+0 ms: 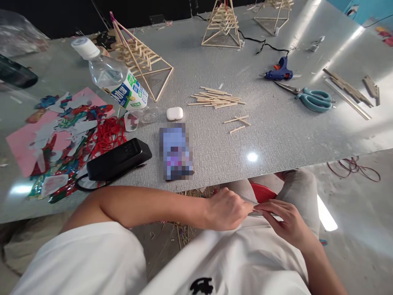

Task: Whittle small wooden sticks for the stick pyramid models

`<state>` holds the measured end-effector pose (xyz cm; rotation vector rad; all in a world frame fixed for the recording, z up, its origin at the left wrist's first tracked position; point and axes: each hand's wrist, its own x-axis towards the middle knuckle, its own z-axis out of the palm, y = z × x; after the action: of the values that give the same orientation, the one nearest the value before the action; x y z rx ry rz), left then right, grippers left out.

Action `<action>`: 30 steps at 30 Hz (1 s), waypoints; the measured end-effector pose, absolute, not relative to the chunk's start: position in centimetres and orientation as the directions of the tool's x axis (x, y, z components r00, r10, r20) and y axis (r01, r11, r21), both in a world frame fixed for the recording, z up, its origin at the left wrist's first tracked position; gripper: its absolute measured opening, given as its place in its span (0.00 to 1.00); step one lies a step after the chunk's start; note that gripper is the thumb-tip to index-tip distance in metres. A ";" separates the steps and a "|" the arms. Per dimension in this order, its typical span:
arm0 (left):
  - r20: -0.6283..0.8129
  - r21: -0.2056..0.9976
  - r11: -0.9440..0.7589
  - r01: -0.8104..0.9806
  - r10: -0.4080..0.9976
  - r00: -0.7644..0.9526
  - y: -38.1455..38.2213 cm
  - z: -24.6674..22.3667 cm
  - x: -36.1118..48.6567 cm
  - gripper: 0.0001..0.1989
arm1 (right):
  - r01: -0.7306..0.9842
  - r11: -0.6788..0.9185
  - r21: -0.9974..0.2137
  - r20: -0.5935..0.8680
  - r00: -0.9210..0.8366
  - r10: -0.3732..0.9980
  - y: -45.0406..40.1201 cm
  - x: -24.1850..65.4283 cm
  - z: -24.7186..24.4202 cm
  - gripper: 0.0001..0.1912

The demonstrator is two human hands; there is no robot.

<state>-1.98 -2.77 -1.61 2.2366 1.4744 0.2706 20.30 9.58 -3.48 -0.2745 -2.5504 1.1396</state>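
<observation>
Low over my lap, in front of the table edge, my left hand [229, 209] is closed in a fist. My right hand [284, 221] meets it from the right, thumb and fingers pinched together at the left hand's fingertips. Whatever lies between them is too small or hidden to make out. On the table beyond them lie a few short wooden sticks [238, 119] and a loose pile of longer wooden sticks [216, 98]. A phone [176, 151] with a blurred screen lies nearer the left forearm, below a white earphone case [175, 113].
A clear bottle [113, 78] stands at the left by a stick pyramid [141, 57]; another pyramid [221, 26] stands behind. A black power bank-like block [118, 159] lies near red string [107, 133]. Blue-handled scissors [315, 99] and a glue gun [280, 70] lie right.
</observation>
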 end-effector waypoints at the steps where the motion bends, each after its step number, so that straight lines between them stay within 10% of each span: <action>1: -0.076 0.466 -0.336 0.819 0.907 0.415 -2.8 -1.6 -2.0 0.04 | 0.035 0.668 -0.744 0.228 -0.925 0.303 9.6 20.3 -3.5 0.08; 15: -0.090 0.503 -0.308 0.808 0.911 0.403 -2.7 -0.9 -2.0 0.05 | 0.083 0.632 -0.771 0.184 -0.920 0.346 9.2 20.0 -3.7 0.07; 30: -0.196 0.874 0.039 0.484 0.940 0.278 -1.9 0.6 -2.1 0.16 | -0.118 0.715 -0.689 0.442 -0.851 0.284 10.1 20.5 -3.3 0.17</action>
<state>-2.13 -1.91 0.61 1.5920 1.3469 0.5993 20.48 10.05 -3.28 -0.1264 -2.3894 1.0092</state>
